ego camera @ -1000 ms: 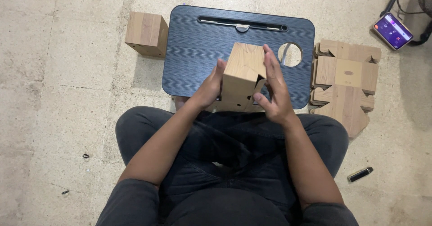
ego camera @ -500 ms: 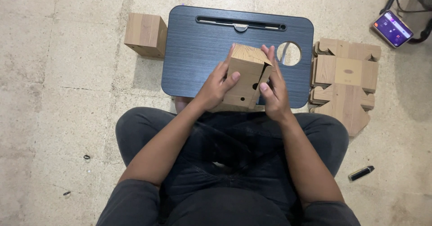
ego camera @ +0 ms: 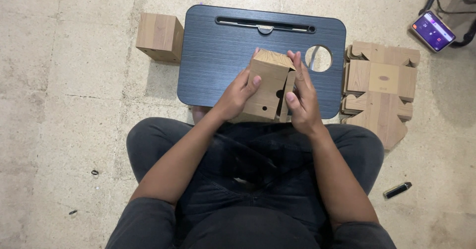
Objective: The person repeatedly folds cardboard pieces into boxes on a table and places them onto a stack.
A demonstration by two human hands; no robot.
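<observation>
I hold a wood-patterned cardboard box (ego camera: 266, 83) upright above the near edge of a dark lap desk (ego camera: 218, 55). My left hand (ego camera: 237, 93) grips its left face, thumb on the front. My right hand (ego camera: 301, 95) is closed on its right side, where a flap stands partly open, fingers along the edge. A small round hole shows on the box's front right. Both forearms come up from my lap.
A finished wood-patterned box (ego camera: 159, 37) stands left of the desk on the stone floor. Flat unfolded box blanks (ego camera: 379, 88) are stacked to the right. A lit phone (ego camera: 433, 30) lies at the far right. A small black stick (ego camera: 396, 190) lies near my right knee.
The box has turned in my hands and tilted more upright. My right hand slid from the box's far side down onto the side flap.
</observation>
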